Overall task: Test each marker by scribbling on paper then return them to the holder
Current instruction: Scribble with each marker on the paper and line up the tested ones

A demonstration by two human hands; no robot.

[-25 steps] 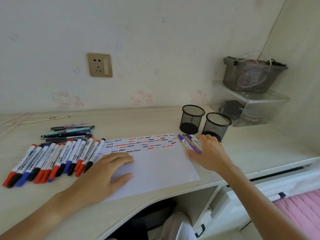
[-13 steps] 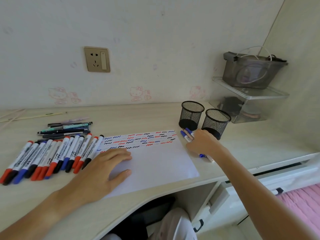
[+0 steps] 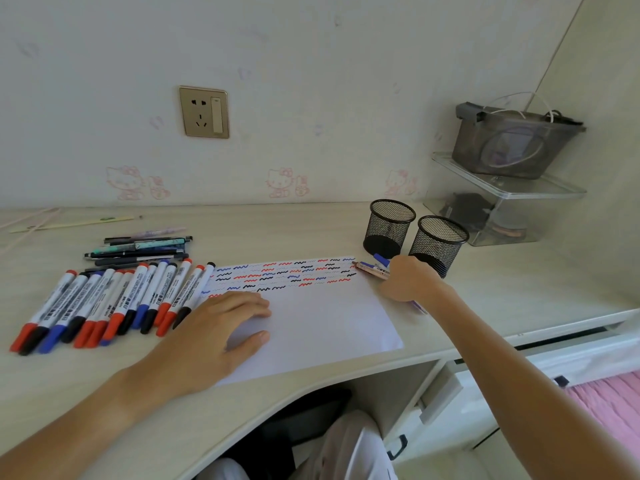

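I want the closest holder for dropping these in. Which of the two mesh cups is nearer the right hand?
The right-hand mesh cup: the right hand sits at its base, while the other mesh cup stands farther left.

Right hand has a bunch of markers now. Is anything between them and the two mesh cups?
Nothing visible blocks the way. The right hand grips the markers on the desk right in front of the two mesh cups, whose open tops show no lid or cover. The paper lies to the left, out of the path.

Two mesh holders [image 3: 415, 233] are standing side by side, blocking the desk [image 3: 294, 230] right of the paper [image 3: 318, 317]. A marker row [image 3: 114, 299] is crowding its left edge. Bare desk is lying open behind the paper.
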